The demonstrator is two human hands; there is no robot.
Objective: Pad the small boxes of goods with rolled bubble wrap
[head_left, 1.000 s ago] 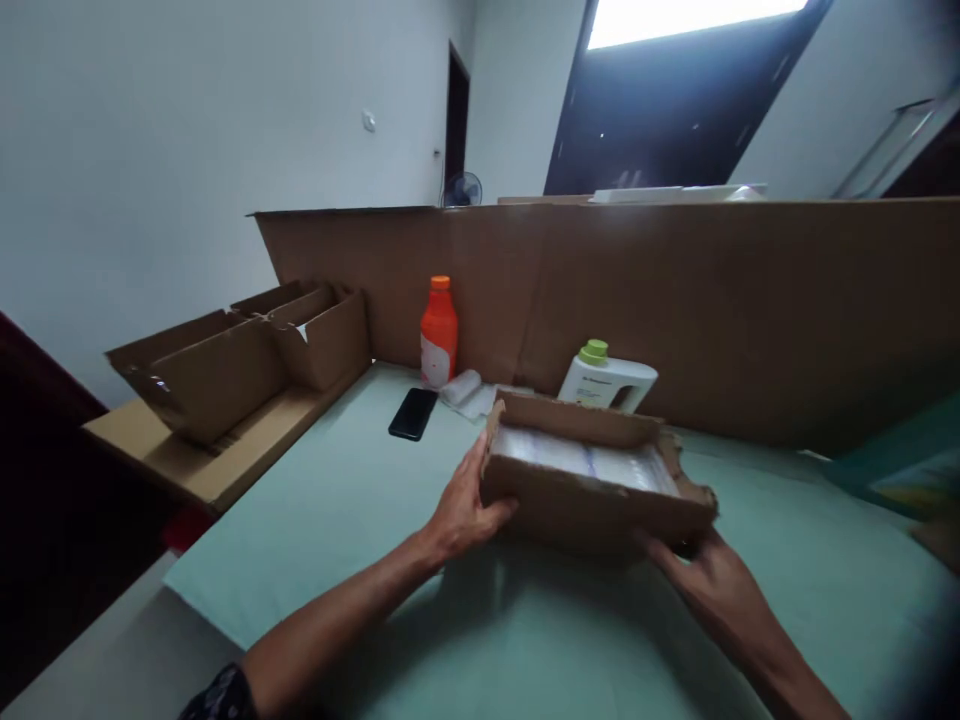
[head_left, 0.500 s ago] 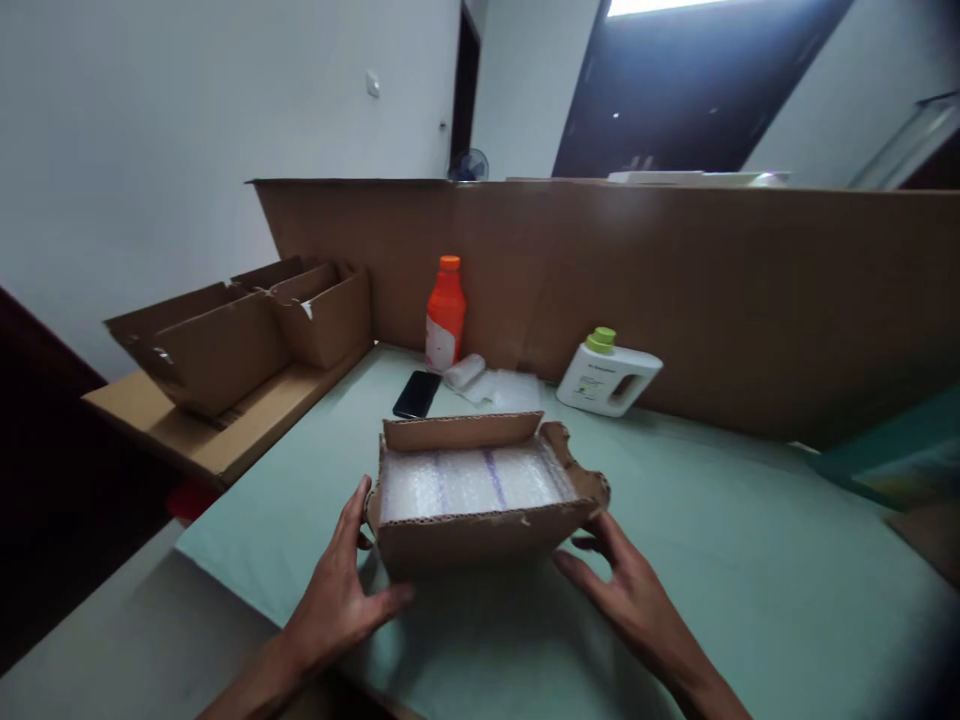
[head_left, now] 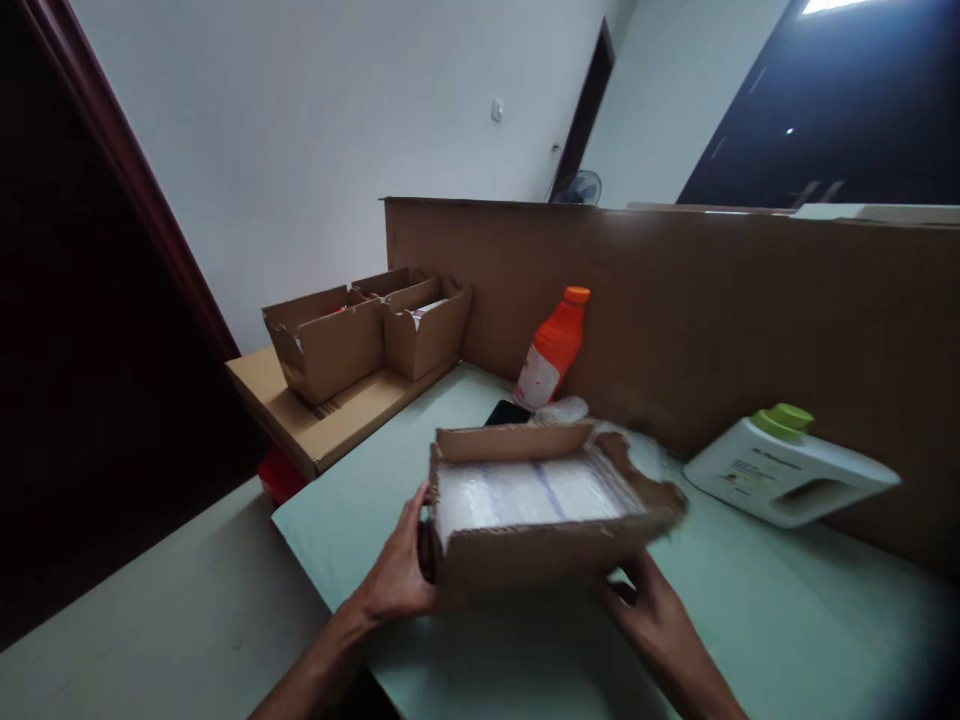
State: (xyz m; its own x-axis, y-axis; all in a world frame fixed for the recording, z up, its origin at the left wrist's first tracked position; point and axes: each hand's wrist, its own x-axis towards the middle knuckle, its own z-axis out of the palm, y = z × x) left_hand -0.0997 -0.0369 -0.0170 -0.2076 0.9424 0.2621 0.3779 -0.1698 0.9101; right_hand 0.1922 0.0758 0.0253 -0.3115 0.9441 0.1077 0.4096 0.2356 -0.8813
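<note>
Between both hands is an open cardboard box (head_left: 525,555), with wavy cut-outs in its end walls. Bubble-wrapped packs (head_left: 517,492), white with purple stripes, lie side by side inside it. My left hand (head_left: 401,560) grips the box's left end, its fingers partly hidden behind the wall. At the lower right corner, my right hand (head_left: 649,610) holds the box, with several fingertips out of sight beneath it. The box looks slightly raised over the pale green tabletop (head_left: 360,490), its right end blurred.
Several open cardboard boxes (head_left: 341,350) stand on a flat carton (head_left: 330,440) at the left. An orange bottle (head_left: 553,350), a dark phone (head_left: 507,412) and a white jug with a green cap (head_left: 787,465) sit before a tall cardboard panel (head_left: 690,300).
My view has swung left. Both hands have closed on the box, which now appears lifted and further right in the picture, covering part of the phone and plastic wrap.
</note>
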